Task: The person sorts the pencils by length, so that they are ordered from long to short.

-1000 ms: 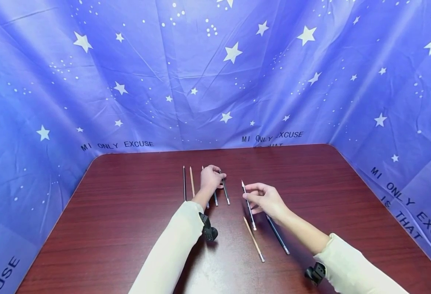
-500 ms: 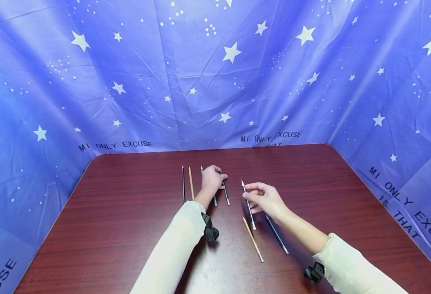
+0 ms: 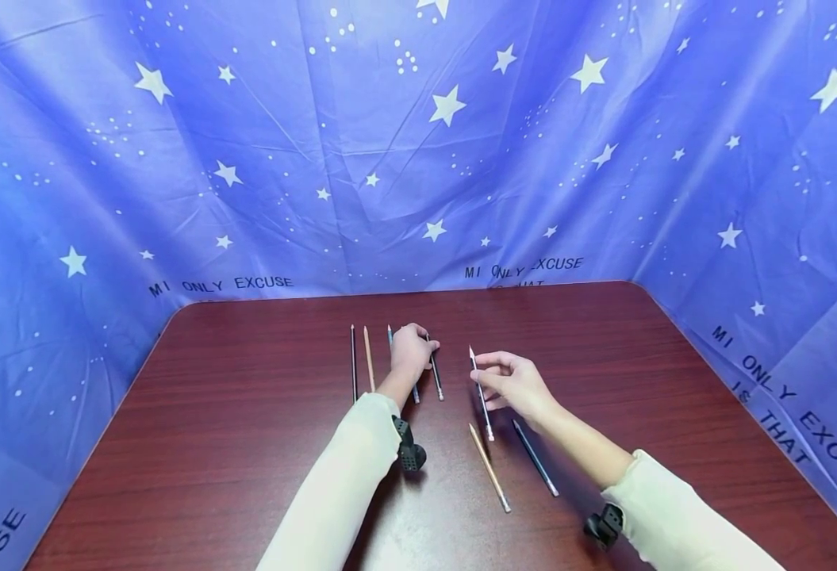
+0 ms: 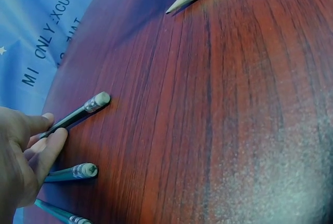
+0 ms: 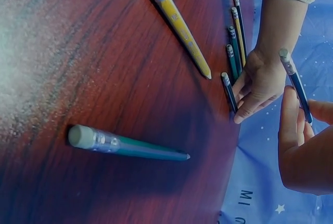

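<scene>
Head view: bench (image 3: 211, 428) in dark red wood grain, far corners rounded, pale glare on the near part. Starred blue cloth (image 3: 332, 151) hangs behind and at both sides, creased, black lettering low down. Left hand (image 3: 409, 349) pinches the rightmost row pencil (image 4: 80, 113) between thumb and fingers: dark shaft, crimped metal ferrule, blunt pale eraser. Whether it is lifted or resting on the wood, I cannot tell. Left of it, in order leftward: second blue-green pencil (image 3: 416, 392), first blue-green pencil (image 3: 390, 337), natural-wood pencil (image 3: 369, 353), black pencil (image 3: 353, 361). All slim and straight.

Right hand (image 3: 518, 385) pinches a raised dark pencil (image 3: 481, 400), pale point away from the person, eraser end nearer. Close by on the bench, slantwise and apart: loose yellowish pencil (image 3: 490, 468) and loose blue-green pencil (image 3: 535, 460). Cream sleeves (image 3: 332, 484) look soft and wrinkled.

Obscured: left hand and forearm cover the second blue-green pencil's point and the first's eraser end; the left sleeve meets the near ends of the other two. Left wrist view crops the loose yellowish pencil's rear; right wrist view crops the right hand at the edge. Barrel print on the yellowish one is too blurred to read.
</scene>
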A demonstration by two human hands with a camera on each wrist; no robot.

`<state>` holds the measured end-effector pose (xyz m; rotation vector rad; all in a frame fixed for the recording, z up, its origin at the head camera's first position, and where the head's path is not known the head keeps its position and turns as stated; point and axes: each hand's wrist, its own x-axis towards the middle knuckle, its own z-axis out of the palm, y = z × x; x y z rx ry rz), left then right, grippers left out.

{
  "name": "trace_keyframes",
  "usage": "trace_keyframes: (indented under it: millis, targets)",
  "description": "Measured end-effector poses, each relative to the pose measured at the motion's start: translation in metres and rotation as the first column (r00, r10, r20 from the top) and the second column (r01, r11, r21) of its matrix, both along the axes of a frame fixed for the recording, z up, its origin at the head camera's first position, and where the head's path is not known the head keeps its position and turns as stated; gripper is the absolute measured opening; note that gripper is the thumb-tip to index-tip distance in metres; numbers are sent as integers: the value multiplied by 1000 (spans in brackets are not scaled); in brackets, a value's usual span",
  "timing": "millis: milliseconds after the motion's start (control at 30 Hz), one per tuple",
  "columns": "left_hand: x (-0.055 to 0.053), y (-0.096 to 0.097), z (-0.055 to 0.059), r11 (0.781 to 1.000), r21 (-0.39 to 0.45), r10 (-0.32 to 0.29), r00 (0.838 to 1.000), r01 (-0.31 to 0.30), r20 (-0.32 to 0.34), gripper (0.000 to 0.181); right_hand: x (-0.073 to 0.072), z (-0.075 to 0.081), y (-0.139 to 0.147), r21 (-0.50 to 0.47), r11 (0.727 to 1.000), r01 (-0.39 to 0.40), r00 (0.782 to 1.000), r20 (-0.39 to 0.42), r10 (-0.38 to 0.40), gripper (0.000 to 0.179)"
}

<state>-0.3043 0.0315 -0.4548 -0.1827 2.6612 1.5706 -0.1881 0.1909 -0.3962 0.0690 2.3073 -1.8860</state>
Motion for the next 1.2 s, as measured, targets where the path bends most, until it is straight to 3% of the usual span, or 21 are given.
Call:
trace_keyframes:
  millis: [400,700,867,967,1100,1200]
  targets:
    - [2,1,0,1000,-22,14,1000,-14,-26,23,-16,-8,3,-14,999,50,999,10,-50,42]
    - [2,2,-1,997,-74,-8,999,5,-42,18,-26,-11,2,0,996,94,995,28,-94,43]
    - [2,1,2,996,-90,-16,1000,15,-12,20,-32,-13,3,-4,994,108,994,31,-108,42]
    - [4,1,6,995,-89,-52,999,53,16,26,-37,-15,5,-3,993,118,993,32,-118,41]
    - [4,2,8,994,-53,-98,995,100,36,32,-42,-16,7,-5,992,129,991,38,-128,42]
    - [5,2,8,995,-11,-101,994,101,46,31,-44,-17,7,-4,991,136,990,45,-136,42]
